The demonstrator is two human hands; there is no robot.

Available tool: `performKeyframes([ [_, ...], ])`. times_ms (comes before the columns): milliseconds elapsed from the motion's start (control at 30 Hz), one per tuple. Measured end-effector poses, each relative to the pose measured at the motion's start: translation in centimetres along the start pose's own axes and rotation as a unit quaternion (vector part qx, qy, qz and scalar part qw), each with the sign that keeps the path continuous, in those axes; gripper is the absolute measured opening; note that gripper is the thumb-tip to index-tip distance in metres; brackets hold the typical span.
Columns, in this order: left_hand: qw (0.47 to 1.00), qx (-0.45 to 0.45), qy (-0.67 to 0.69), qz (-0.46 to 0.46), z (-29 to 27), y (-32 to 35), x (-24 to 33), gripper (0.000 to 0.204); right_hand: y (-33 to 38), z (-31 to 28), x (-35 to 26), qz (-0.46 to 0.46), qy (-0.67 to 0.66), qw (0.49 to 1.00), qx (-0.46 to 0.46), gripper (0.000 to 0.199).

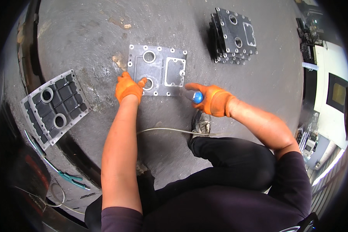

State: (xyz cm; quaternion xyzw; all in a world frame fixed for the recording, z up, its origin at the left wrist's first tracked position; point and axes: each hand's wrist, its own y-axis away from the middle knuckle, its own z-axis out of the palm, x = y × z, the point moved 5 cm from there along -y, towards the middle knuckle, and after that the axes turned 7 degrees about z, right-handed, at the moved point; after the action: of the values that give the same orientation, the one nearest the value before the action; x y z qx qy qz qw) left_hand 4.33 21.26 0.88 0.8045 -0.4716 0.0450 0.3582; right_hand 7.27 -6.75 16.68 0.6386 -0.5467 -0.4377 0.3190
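Note:
A flat grey metal cover plate (158,69) with two round holes, a rectangular opening and bolt holes around its rim lies on the dark floor. My left hand (128,88), in an orange glove, rests on the plate's lower left corner, thumb at the lower round hole. My right hand (212,99), also gloved in orange, grips a small tool with a blue tip (197,97) just off the plate's lower right corner. A thin hose (166,130) runs across the floor toward that hand.
A ribbed grey plate (55,108) lies face up at the left. A stack of similar dark plates (233,36) sits at the upper right. My bent knee (236,158) and shoe (201,121) are below the hands. Teal-handled pliers (71,178) lie at the lower left.

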Motion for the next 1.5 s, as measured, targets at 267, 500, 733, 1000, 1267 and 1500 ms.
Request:
performKeyframes([
  [267,1.0,0.013,0.013,-0.004,0.6,-0.5,-0.2,0.082,0.6,-1.6,0.3,-0.027,-0.088,0.996,0.021,0.073],
  [500,0.999,-0.013,0.003,-0.033,-0.5,0.1,-0.6,0.084,-2.0,-4.5,-10.1,-0.093,-0.307,0.947,-0.009,0.069],
  [733,0.998,-0.024,0.046,-0.031,-1.0,0.3,-0.1,0.079,-8.6,-7.8,-17.4,-0.072,-0.205,0.972,0.085,0.047],
  [1000,0.997,-0.012,0.048,-0.056,-1.5,0.9,0.5,0.079,-11.8,-9.3,-18.3,-0.115,-0.08,0.989,0.049,0.048],
  [1267,0.997,0.009,0.068,-0.041,0.5,0.3,-0.3,0.08,-12.7,-11.0,-21.8,-0.017,-0.04,0.998,0.038,0.051],
  [1500,0.995,-0.028,0.089,-0.038,-1.9,0.9,0.6,0.08,-12.2,-9.8,-20.1,-0.051,-0.157,0.984,0.065,0.047],
])
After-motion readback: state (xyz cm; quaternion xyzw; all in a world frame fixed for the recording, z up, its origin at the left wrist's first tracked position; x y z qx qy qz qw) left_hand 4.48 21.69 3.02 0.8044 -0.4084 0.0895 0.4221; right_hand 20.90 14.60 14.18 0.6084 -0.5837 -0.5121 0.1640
